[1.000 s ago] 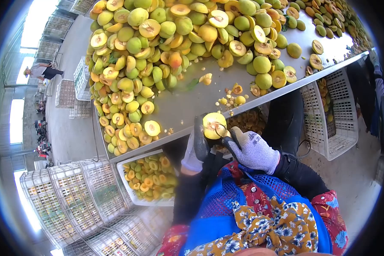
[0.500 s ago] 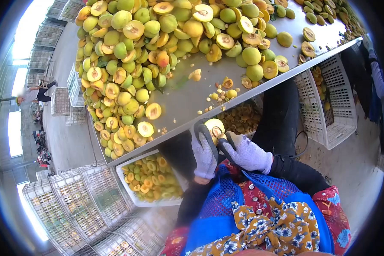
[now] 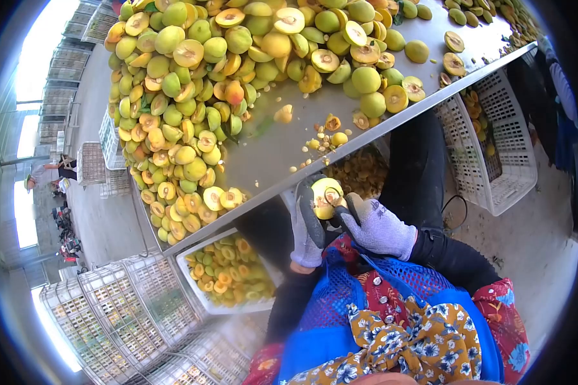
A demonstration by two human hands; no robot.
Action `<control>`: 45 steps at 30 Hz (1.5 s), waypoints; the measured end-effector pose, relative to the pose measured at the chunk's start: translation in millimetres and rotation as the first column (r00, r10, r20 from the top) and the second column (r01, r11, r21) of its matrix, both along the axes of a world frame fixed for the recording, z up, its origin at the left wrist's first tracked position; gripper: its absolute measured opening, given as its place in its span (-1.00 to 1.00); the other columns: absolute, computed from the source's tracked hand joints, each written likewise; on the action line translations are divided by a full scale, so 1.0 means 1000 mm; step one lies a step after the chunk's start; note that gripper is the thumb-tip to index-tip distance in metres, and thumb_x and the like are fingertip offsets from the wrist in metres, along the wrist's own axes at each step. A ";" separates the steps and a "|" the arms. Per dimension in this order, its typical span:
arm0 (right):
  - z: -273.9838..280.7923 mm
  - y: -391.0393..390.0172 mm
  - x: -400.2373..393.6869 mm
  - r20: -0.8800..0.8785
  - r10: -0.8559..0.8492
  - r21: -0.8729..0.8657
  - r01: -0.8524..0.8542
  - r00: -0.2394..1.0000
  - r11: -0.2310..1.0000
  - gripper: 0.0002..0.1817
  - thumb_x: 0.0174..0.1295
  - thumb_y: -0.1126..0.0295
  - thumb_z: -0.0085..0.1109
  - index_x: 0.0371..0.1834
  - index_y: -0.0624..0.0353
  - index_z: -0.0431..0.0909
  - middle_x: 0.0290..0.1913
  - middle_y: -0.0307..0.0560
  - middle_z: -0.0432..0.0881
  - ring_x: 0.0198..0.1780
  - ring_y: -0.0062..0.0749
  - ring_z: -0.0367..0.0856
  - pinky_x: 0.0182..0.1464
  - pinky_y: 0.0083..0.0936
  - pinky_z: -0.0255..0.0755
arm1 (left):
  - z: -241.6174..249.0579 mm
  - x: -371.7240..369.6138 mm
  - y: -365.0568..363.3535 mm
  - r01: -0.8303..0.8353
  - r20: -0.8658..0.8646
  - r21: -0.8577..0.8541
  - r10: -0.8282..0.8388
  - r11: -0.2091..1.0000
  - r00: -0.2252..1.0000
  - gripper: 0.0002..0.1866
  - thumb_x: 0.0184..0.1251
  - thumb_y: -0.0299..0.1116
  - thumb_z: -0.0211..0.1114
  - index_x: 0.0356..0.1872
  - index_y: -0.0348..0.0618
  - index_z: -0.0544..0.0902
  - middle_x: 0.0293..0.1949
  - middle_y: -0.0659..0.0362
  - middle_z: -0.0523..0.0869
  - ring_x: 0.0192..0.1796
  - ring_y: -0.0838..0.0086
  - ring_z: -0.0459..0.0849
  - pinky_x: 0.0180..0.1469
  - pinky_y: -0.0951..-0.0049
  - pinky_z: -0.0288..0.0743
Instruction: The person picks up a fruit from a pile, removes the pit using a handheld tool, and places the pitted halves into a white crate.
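Below the table's front edge, my left hand [image 3: 308, 221], in a white glove with dark fingers, holds a halved fruit [image 3: 322, 195] with its pale cut face up. My right hand [image 3: 380, 227], gloved the same way, is closed around a small tool whose thin metal ring [image 3: 332, 196] rests on the middle of the cut face. A large heap of green and yellow fruit halves [image 3: 192, 109] covers the left and back of the metal table [image 3: 263, 151]. Small pits and scraps [image 3: 324, 141] lie near the edge above my hands.
A white crate of fruit halves [image 3: 228, 269] stands below the table at left, a box of scraps [image 3: 359, 173] beneath my hands. Another white crate [image 3: 504, 154] is at right. Stacked crates [image 3: 119, 314] stand lower left. Another person [image 3: 51, 168] is far left; a co-worker's sleeve [image 3: 562, 90] shows upper right.
The view has shifted slightly. The fruit half in my left hand now shows more of its cut face, with the ring over its middle. Two cut halves now lie together near the table's edge at left.
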State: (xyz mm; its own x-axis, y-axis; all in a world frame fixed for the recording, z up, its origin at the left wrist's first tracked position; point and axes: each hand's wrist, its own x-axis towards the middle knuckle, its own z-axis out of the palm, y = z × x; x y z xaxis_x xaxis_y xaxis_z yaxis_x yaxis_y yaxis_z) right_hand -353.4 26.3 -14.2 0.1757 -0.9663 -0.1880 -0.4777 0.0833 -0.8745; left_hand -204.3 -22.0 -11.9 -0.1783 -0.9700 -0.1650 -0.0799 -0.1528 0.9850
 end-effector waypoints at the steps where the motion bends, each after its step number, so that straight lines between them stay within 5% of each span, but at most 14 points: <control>1: -0.001 0.000 0.000 0.011 0.015 0.002 -0.015 1.000 1.000 -0.70 0.46 0.21 0.02 -0.15 0.30 0.35 -0.49 0.35 0.55 -0.42 0.25 0.60 -0.38 0.06 0.43 | -0.005 0.002 0.000 -0.023 -0.139 0.137 0.043 0.990 0.989 -0.73 0.44 -0.38 0.14 0.04 -0.31 0.53 -0.11 0.05 0.72 -0.08 0.38 0.72 0.02 0.40 0.59; 4: 0.007 -0.003 -0.003 -0.025 0.092 -0.050 -0.093 0.995 0.994 -0.72 0.45 0.24 0.04 -0.14 0.29 0.42 -0.46 0.32 0.58 -0.35 0.26 0.61 -0.36 0.01 0.43 | -0.021 0.006 0.006 -0.086 -0.170 0.126 0.106 0.988 0.980 -0.74 0.46 -0.36 0.14 0.03 -0.32 0.53 -0.14 0.06 0.71 -0.10 0.41 0.71 0.00 0.45 0.58; 10: -0.023 0.009 0.007 0.229 0.006 -0.143 0.027 0.973 0.989 -0.69 0.51 0.23 -0.06 -0.10 0.31 0.48 -0.48 0.19 0.55 -0.54 -0.01 0.57 -0.46 -0.20 0.44 | -0.024 -0.001 0.011 -0.074 0.241 -0.236 0.132 0.969 0.961 -0.71 0.59 -0.28 0.02 0.02 -0.31 0.54 -0.13 0.05 0.67 -0.07 0.38 0.66 0.04 0.39 0.52; 14: 0.009 -0.005 -0.014 0.727 -0.154 0.417 -0.251 0.669 0.873 -0.54 0.52 0.06 -0.07 -0.23 0.32 0.50 -0.46 0.07 0.57 -0.47 -0.27 0.50 -0.30 -0.31 0.47 | -0.018 -0.014 0.017 -0.117 0.324 -0.367 0.245 0.923 0.914 -0.69 0.63 -0.28 -0.05 0.02 -0.32 0.55 -0.14 0.05 0.67 -0.08 0.36 0.65 0.06 0.36 0.51; 17: -0.002 0.003 -0.009 0.396 -0.082 0.270 -0.031 0.915 0.962 -0.68 0.50 0.21 -0.07 -0.14 0.31 0.47 -0.44 0.09 0.59 -0.41 -0.12 0.59 -0.28 -0.27 0.46 | -0.017 -0.011 0.013 -0.043 0.334 -0.280 0.139 0.959 0.932 -0.67 0.64 -0.27 -0.08 0.03 -0.32 0.56 -0.13 0.05 0.68 -0.07 0.35 0.66 0.06 0.36 0.51; 18: -0.012 0.004 -0.008 0.288 -0.030 0.149 -0.013 0.957 0.989 -0.59 0.50 0.11 -0.04 -0.23 0.33 0.47 -0.43 0.29 0.59 -0.39 0.13 0.63 -0.30 -0.12 0.48 | -0.025 -0.004 0.009 -0.021 0.274 -0.169 0.068 0.985 0.959 -0.69 0.62 -0.28 -0.06 0.03 -0.30 0.56 -0.12 0.04 0.68 -0.07 0.33 0.66 0.04 0.36 0.52; 26: -0.007 0.013 0.004 0.051 -0.053 0.145 0.045 0.997 0.988 -0.71 0.49 0.25 -0.01 -0.18 0.31 0.46 -0.35 0.31 0.61 -0.29 0.19 0.63 -0.29 -0.08 0.44 | -0.024 -0.002 0.011 0.048 0.362 -0.288 0.062 0.956 0.930 -0.72 0.44 -0.34 0.20 0.04 -0.29 0.57 -0.10 0.10 0.68 -0.07 0.37 0.66 0.04 0.39 0.54; 29: -0.026 0.015 0.006 0.207 -0.084 0.100 0.065 0.975 0.993 -0.68 0.47 0.21 0.02 -0.20 0.33 0.44 -0.36 0.34 0.61 -0.27 0.25 0.63 -0.29 -0.03 0.43 | -0.039 0.004 0.012 -0.024 0.228 -0.166 0.062 0.986 0.972 -0.67 0.34 -0.40 0.28 0.08 -0.29 0.55 -0.07 0.09 0.68 -0.05 0.34 0.67 0.07 0.39 0.55; 33: -0.017 0.010 0.000 0.300 -0.149 0.108 0.122 0.942 0.987 -0.67 0.46 0.19 0.04 -0.18 0.32 0.45 -0.32 0.35 0.61 -0.22 0.30 0.62 -0.26 -0.01 0.43 | -0.004 0.002 0.007 0.211 0.248 -0.241 -0.150 0.947 0.957 -0.65 0.48 -0.39 0.17 0.19 -0.30 0.51 -0.05 0.03 0.64 0.00 0.29 0.66 0.06 0.32 0.58; 35: -0.006 0.005 -0.007 0.244 -0.183 0.151 0.149 0.952 0.977 -0.67 0.47 0.19 0.04 -0.17 0.32 0.46 -0.30 0.37 0.60 -0.20 0.30 0.62 -0.23 -0.02 0.45 | -0.015 0.004 0.008 0.088 -0.389 0.168 -0.016 0.982 0.921 -0.56 0.47 -0.41 0.18 0.30 -0.30 0.40 0.08 -0.03 0.61 0.07 0.26 0.65 0.13 0.26 0.60; 38: -0.005 0.010 -0.012 0.228 -0.132 0.098 0.112 0.965 0.989 -0.68 0.47 0.19 0.03 -0.15 0.32 0.46 -0.29 0.38 0.60 -0.20 0.30 0.62 -0.23 -0.03 0.46 | -0.014 0.012 -0.002 0.180 -0.711 0.489 0.271 0.853 0.649 -0.53 0.57 -0.24 0.07 0.35 -0.27 0.31 0.23 -0.06 0.54 0.15 0.20 0.63 0.20 0.15 0.60; 41: -0.003 0.016 -0.012 0.260 -0.079 0.116 0.050 0.962 0.992 -0.69 0.47 0.21 0.03 -0.12 0.32 0.44 -0.30 0.39 0.60 -0.21 0.29 0.63 -0.24 0.00 0.45 | -0.017 0.000 -0.005 0.098 -0.659 0.508 0.313 0.856 0.684 -0.56 0.60 -0.16 -0.02 0.30 -0.24 0.36 0.23 -0.06 0.54 0.13 0.14 0.64 0.21 0.09 0.58; 43: -0.005 0.019 -0.005 0.241 -0.073 0.111 0.047 0.968 0.993 -0.69 0.47 0.22 0.03 -0.12 0.33 0.43 -0.31 0.39 0.60 -0.24 0.28 0.63 -0.25 0.01 0.45 | -0.020 0.000 0.000 0.051 -0.304 0.148 -0.004 0.988 0.953 -0.57 0.53 -0.18 0.07 0.24 -0.26 0.43 0.15 -0.08 0.60 0.15 0.17 0.63 0.24 0.11 0.54; 45: -0.002 0.020 -0.002 0.221 -0.104 0.115 0.080 0.970 0.990 -0.72 0.47 0.26 0.02 -0.13 0.32 0.45 -0.34 0.32 0.62 -0.27 0.21 0.65 -0.26 -0.04 0.46 | -0.020 0.003 0.001 0.190 0.137 -0.201 -0.165 0.961 0.977 -0.51 0.42 -0.29 0.25 0.27 -0.28 0.38 0.14 -0.06 0.58 0.11 0.20 0.65 0.17 0.14 0.59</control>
State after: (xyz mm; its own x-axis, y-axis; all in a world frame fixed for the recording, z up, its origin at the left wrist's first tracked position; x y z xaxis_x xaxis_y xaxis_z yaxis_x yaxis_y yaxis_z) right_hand -355.4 45.9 -16.3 0.1363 -0.9573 -0.2548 -0.2551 0.2146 -0.9428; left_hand -201.6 -20.8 -31.8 -0.3426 -0.9394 0.0102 -0.2038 0.0849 0.9753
